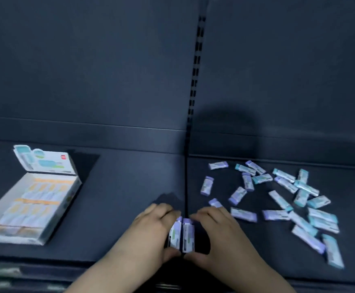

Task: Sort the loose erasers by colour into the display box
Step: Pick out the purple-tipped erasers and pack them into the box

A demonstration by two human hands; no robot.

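Two purple erasers (181,234) stand side by side at the shelf's front middle. My left hand (149,231) grips them from the left and my right hand (216,233) from the right, thumbs at their near ends. Several loose purple erasers (237,195) and teal erasers (318,201) lie scattered to the right. The white display box (52,225) sits at the left with its lid flap up, holding rows of orange-ended erasers.
The dark shelf surface (119,187) has a seam (186,182) running between the two hands. A slotted upright (196,60) rises on the back wall. The shelf's front edge (45,269) runs just below the box.
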